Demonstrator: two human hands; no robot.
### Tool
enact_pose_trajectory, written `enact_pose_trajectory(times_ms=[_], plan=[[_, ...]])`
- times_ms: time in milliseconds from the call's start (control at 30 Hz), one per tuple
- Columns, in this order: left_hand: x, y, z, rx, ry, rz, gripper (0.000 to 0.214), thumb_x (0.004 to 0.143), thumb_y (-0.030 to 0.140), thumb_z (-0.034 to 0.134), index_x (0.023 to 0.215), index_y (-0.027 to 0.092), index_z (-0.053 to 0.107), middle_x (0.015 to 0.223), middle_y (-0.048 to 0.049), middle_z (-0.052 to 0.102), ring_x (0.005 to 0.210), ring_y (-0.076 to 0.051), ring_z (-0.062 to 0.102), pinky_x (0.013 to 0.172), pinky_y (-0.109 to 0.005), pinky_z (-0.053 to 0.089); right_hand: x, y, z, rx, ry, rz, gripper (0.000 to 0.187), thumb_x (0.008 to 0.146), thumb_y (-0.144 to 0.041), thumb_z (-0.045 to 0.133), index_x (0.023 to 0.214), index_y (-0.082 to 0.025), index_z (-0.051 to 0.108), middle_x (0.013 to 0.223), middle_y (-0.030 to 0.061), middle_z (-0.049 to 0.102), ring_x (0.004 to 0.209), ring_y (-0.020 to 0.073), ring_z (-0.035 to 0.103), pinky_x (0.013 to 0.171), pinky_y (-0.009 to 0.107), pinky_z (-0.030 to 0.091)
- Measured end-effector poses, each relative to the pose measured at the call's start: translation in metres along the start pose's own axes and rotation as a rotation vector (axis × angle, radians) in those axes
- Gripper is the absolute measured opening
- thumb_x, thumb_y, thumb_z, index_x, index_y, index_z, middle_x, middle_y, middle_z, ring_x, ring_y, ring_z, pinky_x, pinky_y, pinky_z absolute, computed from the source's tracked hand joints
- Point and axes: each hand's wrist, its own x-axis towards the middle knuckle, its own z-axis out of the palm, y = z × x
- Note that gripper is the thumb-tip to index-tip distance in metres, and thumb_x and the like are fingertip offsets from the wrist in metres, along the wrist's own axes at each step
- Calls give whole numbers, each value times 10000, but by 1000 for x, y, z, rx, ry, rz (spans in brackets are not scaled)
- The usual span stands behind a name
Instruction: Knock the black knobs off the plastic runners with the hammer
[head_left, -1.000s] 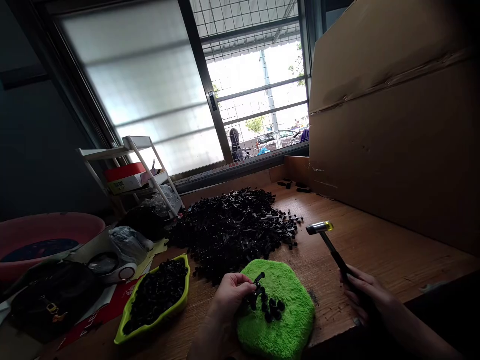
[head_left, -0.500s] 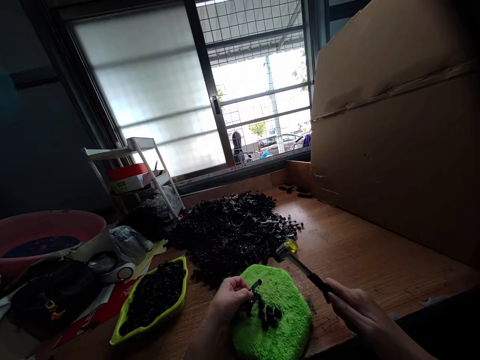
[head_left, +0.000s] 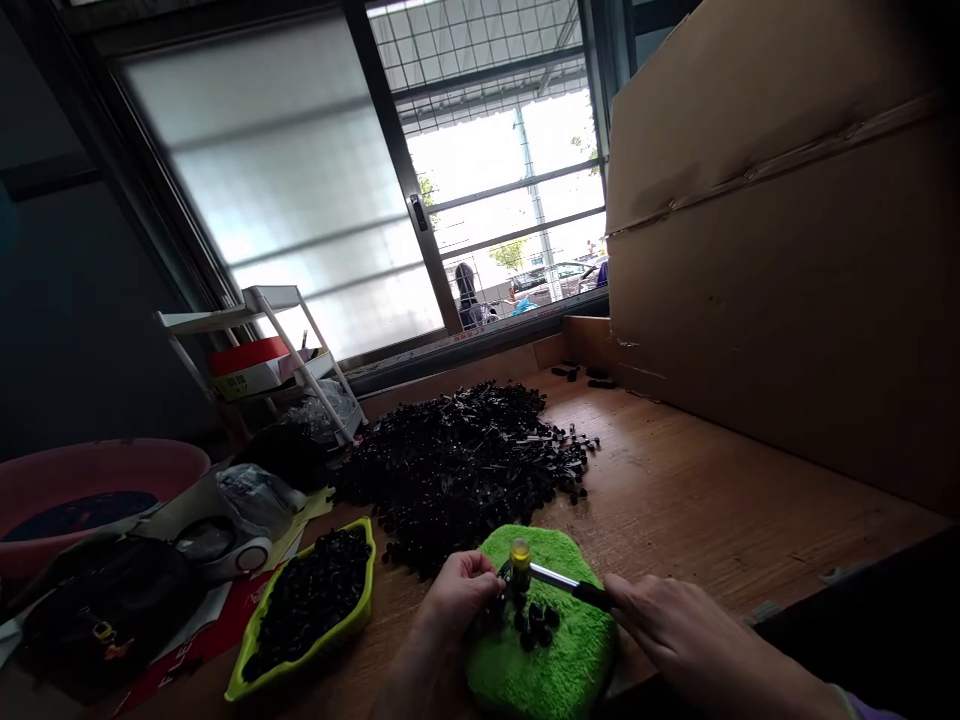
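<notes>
Two grips going: my left fingers (head_left: 480, 572) are pinched shut on a small black part (head_left: 504, 583), pressing it onto the left side of the green pad (head_left: 555, 670). My right fingers (head_left: 626, 600) are wrapped tight around the hammer (head_left: 551, 577) handle, with its yellow-tipped head right above that part. Loose black pieces (head_left: 536, 625) lie mid-pad. Behind the pad is the big black heap (head_left: 465, 460), left of the pad the green tray (head_left: 365, 600), all on the table (head_left: 675, 490).

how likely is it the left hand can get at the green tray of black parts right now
Probably yes: the left hand sits right of the green tray, with only bare wooden table between them. It is pinching a small black part on the green pad, so it isn't free.
</notes>
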Motion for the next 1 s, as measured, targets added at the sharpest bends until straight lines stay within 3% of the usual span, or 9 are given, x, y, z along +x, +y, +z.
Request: enact_pose_trajectory(times_ms=[133, 300, 500, 600, 700, 767, 867, 1000], plan=[[-3, 2, -1, 2, -11, 14, 197, 539, 163, 677, 537, 145, 480, 468, 61, 436, 423, -46, 344, 445, -191, 220, 0, -2, 3, 109, 41, -34, 278, 951, -342, 234, 1006, -270, 497, 796, -4, 594, 719, 184, 561, 612, 274, 353], [-1, 0, -4, 22, -12, -7, 189, 533, 164, 678, 526, 141, 491, 464, 51, 447, 420, -53, 360, 431, -190, 238, 2, 2, 6, 137, 12, 10, 289, 915, -403, 339, 818, -242, 559, 648, -1, 527, 575, 187, 500, 532, 297, 281], [-7, -10, -13, -162, 4, -32, 320, 538, 339, 750, 645, 149, 517, 499, 67, 453, 379, -35, 321, 374, -176, 249, 4, 28, 15, 493, 99, -7, 453, 901, -497, 260, 899, -211, 610, 793, 35, 584, 727, 198, 525, 668, 290, 391], [-14, -8, -14, -212, 9, -39, 344, 555, 343, 766, 682, 135, 524, 526, 54, 489, 399, -32, 388, 385, -155, 265, 7, 47, 29, 648, 152, 75, 478, 845, -553, 344, 907, -191, 649, 835, 75, 603, 831, 247, 529, 754, 327, 417], [-17, -5, -12, -228, -7, -57, 360, 543, 314, 784, 706, 128, 522, 550, 46, 527, 394, -25, 421, 374, -136, 246, 10, 60, 42, 798, 142, 188, 473, 803, -571, 414, 954, -186, 644, 592, 23, 517, 564, 192, 515, 512, 288, 446], [-17, -4, -10, -241, -8, -74, 372, 526, 290, 797, 720, 129, 523, 560, 46, 545, 397, -23, 432, 377, -130, 264, 10, 61, 47, 888, 117, 252, 471, 785, -576, 440, 950, -176, 627, 485, -34, 397, 403, 133, 409, 354, 230, 351], [-13, -7, -10, -250, 2, -81, 400, 499, 259, 813, 751, 128, 532, 595, 28, 581, 429, -35, 474, 398, -131, 309, 10, 58, 48, 994, 82, 315, 456, 761, -568, 474, 933, -162, 590, 455, -76, 321, 334, 83, 297, 290, 178, 253], [-9, -10, -9, -240, -39, -90, 441, 508, 254, 811, 825, 125, 533, 659, -23, 632, 469, -72, 538, 411, -147, 349, 9, 55, 47, 1081, 43, 374, 449, 735, -571, 484, 918, -165, 545, 439, -89, 324, 303, 62, 253, 267, 160, 222]])
